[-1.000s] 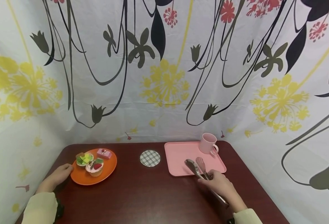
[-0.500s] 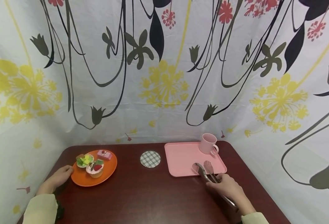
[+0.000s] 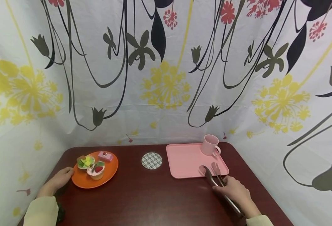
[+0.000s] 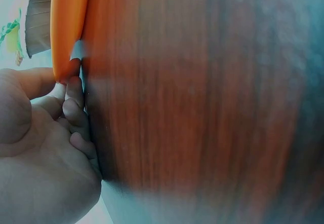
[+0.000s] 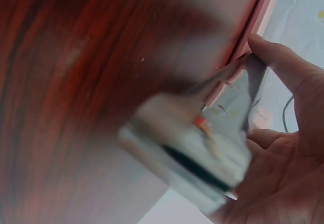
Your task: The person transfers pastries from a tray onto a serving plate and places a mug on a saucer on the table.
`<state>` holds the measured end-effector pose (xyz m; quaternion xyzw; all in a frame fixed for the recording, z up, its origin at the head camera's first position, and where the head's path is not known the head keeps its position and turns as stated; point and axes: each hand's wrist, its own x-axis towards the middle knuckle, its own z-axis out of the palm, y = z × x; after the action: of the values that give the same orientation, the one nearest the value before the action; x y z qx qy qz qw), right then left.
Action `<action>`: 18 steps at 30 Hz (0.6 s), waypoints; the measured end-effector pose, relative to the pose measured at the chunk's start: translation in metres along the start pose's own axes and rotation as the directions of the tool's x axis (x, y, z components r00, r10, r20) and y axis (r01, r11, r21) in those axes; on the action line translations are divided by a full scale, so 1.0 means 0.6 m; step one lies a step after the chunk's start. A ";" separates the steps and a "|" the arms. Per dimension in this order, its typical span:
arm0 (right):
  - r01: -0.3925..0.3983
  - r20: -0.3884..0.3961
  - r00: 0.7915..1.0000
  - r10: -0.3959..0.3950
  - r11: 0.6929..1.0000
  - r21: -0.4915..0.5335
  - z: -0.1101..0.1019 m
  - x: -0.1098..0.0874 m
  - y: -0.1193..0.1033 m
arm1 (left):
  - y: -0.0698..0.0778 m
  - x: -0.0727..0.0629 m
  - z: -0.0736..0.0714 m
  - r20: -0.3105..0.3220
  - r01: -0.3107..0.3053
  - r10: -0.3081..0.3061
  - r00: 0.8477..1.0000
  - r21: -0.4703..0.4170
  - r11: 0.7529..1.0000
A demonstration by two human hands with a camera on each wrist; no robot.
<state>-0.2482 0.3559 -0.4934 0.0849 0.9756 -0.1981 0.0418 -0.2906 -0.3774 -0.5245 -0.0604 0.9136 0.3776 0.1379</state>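
My left hand (image 3: 57, 179) pinches the left rim of an orange plate (image 3: 111, 172), thumb above and fingertips beneath in the left wrist view. That plate bears a cupcake with a red berry (image 3: 96, 171), a cup of green and yellow pieces (image 3: 85, 162) and a small pink cake (image 3: 105, 156). On the right, my right hand (image 3: 236, 191) holds metal tongs (image 3: 209, 176) around the middle, their jaws apart with nothing between them. The tong heads overlap the front right edge of a pink tray (image 3: 180, 168). In the right wrist view the tongs' hinge end (image 5: 187, 148) is blurred.
A pink mug (image 3: 209, 145) stands at the tray's back right corner. Between plate and tray lies a round checked coaster (image 3: 151, 160). The dark wooden table (image 3: 143, 197) is bounded by patterned curtains (image 3: 166, 125) at the back and sides.
My right hand has moved right and a little toward me with the tongs, so their heads shift from the tray's middle to its front right edge. My left hand stays at the plate.
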 end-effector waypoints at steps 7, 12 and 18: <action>-0.004 0.042 0.999 0.005 1.000 -0.025 0.000 0.006 0.001 | -0.004 0.003 -0.001 0.008 -0.015 0.015 1.000 0.004 1.000; -0.011 0.044 0.999 0.013 0.999 -0.037 -0.003 0.004 0.002 | 0.000 0.003 -0.002 0.015 -0.011 0.010 1.000 0.006 1.000; 0.013 0.048 0.999 -0.011 0.998 -0.056 -0.007 -0.002 -0.001 | 0.001 0.001 -0.001 0.005 0.000 0.000 1.000 0.006 1.000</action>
<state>-0.2471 0.3566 -0.4889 0.0730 0.9800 -0.1729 0.0663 -0.2916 -0.3773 -0.5236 -0.0593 0.9144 0.3752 0.1402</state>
